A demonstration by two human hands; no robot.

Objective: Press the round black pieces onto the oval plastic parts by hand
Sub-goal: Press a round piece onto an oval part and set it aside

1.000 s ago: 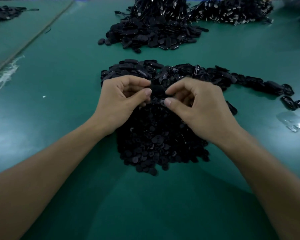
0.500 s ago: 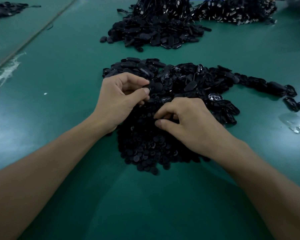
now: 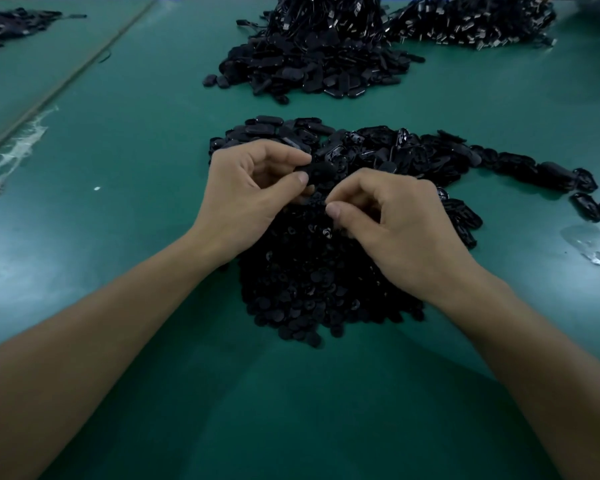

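Observation:
My left hand (image 3: 253, 199) pinches a black oval plastic part (image 3: 321, 173) between thumb and fingers, just above the table. My right hand (image 3: 395, 230) hovers close beside it, thumb and forefinger pinched together at the top of a heap of small round black pieces (image 3: 312, 289); what they hold is too small and dark to make out. A spread of loose oval parts (image 3: 413, 150) lies just beyond both hands.
A green table (image 3: 136, 168) carries a bigger heap of black parts (image 3: 309, 64) at the back centre, another heap (image 3: 471, 26) at the back right, and a crumpled clear bag (image 3: 589, 244) at the right. A seam runs along the left.
My right hand dipped down into the heap of round pieces, then rose back toward my left hand. My left hand kept its hold on the oval part and barely moved.

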